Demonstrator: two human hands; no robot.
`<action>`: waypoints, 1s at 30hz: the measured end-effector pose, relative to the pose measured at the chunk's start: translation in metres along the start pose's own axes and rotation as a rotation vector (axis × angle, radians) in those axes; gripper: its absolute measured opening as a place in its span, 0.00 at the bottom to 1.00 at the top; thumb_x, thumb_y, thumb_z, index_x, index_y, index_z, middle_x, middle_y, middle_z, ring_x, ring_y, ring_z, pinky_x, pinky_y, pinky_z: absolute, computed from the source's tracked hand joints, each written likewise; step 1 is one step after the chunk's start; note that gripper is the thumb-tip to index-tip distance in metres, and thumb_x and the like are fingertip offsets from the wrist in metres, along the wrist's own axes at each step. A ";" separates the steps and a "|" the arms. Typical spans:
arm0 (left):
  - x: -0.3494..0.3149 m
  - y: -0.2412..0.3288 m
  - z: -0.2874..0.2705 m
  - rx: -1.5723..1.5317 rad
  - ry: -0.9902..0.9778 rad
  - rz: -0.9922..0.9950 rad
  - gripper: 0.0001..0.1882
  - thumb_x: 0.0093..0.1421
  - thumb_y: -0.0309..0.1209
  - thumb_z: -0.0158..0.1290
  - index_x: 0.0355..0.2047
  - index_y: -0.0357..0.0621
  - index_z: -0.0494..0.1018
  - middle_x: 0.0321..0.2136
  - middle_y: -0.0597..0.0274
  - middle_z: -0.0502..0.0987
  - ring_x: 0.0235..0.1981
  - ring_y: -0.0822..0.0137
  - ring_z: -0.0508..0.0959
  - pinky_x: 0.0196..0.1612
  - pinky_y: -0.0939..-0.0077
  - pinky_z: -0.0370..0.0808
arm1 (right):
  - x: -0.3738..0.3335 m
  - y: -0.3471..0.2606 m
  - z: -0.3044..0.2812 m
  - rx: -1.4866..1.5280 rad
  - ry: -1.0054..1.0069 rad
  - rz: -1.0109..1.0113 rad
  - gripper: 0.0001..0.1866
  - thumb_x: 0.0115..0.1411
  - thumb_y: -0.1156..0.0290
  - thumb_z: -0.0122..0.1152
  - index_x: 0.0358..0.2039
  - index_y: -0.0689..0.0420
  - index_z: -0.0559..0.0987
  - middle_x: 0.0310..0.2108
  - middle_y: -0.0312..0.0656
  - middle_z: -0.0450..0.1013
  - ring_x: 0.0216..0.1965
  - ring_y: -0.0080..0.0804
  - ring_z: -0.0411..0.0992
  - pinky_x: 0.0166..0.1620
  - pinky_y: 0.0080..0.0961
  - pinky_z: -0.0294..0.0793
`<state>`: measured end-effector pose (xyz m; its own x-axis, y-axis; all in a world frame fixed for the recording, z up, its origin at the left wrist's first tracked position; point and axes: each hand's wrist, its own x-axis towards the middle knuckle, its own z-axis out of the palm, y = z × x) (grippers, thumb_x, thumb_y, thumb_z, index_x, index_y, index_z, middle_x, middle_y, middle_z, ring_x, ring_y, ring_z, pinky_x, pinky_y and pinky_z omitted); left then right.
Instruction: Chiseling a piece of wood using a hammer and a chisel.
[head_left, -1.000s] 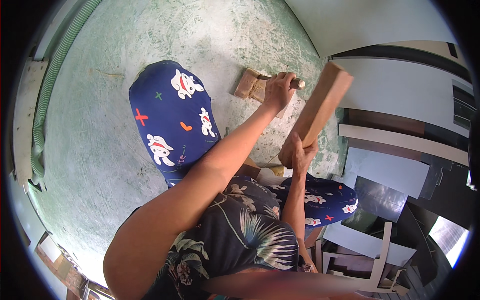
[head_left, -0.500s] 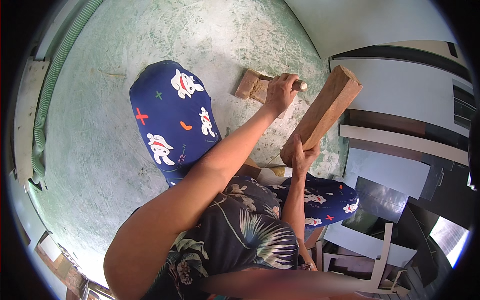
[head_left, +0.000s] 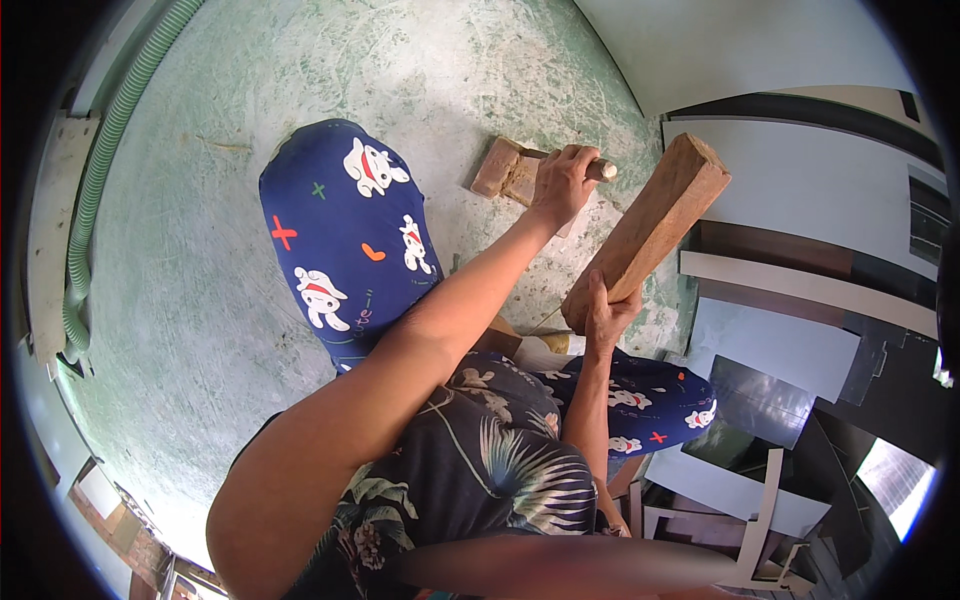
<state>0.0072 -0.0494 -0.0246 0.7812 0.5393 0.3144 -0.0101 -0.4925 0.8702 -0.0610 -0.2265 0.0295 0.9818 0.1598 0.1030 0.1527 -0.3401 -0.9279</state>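
My left hand is closed around a round wooden handle, whose pale end sticks out to the right of my fist. At the handle's left lies a worn brown block-like head, low over or on the floor; the tool's exact kind is unclear. My right hand grips a thick squared wooden block near its lower end, thumb along its face. The block tilts up to the right, its far end beyond my fingers and apart from the handle.
Below me is a scuffed green-white floor. My knees are spread, in blue patterned cloth. A green ribbed hose runs along the left. Stacked panels and boards crowd the right side. A light shoe shows beneath me.
The wooden block's upper end has shifted slightly to the right and down. My left hand and the handle stay where they were.
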 end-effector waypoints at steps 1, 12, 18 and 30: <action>0.000 -0.001 0.000 0.002 -0.005 0.003 0.22 0.48 0.22 0.59 0.45 0.45 0.69 0.38 0.53 0.75 0.40 0.48 0.75 0.43 0.58 0.71 | 0.000 0.000 0.000 0.016 0.000 0.012 0.18 0.53 0.76 0.65 0.44 0.66 0.73 0.35 0.39 0.74 0.34 0.24 0.72 0.39 0.22 0.73; -0.004 -0.014 0.007 0.040 -0.069 -0.076 0.22 0.48 0.25 0.60 0.45 0.47 0.70 0.39 0.55 0.76 0.42 0.50 0.75 0.45 0.58 0.71 | -0.001 -0.001 0.011 -0.084 -0.158 0.211 0.22 0.52 0.72 0.66 0.47 0.67 0.73 0.36 0.41 0.75 0.36 0.25 0.71 0.41 0.23 0.72; -0.003 -0.005 0.004 0.022 -0.071 -0.026 0.23 0.48 0.24 0.60 0.46 0.45 0.70 0.40 0.52 0.76 0.41 0.49 0.75 0.46 0.58 0.70 | -0.006 -0.002 -0.002 0.012 -0.035 0.098 0.21 0.52 0.73 0.66 0.46 0.66 0.73 0.36 0.42 0.75 0.37 0.26 0.72 0.42 0.25 0.72; -0.004 -0.002 0.004 0.033 -0.078 -0.039 0.20 0.50 0.25 0.59 0.45 0.46 0.71 0.41 0.57 0.76 0.44 0.53 0.75 0.47 0.60 0.71 | 0.004 -0.005 -0.001 0.047 -0.030 0.114 0.17 0.54 0.72 0.67 0.42 0.64 0.74 0.34 0.37 0.74 0.34 0.22 0.70 0.39 0.20 0.71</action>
<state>0.0067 -0.0536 -0.0288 0.8269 0.5045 0.2485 0.0413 -0.4952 0.8678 -0.0578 -0.2253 0.0348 0.9885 0.1504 -0.0141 0.0343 -0.3141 -0.9488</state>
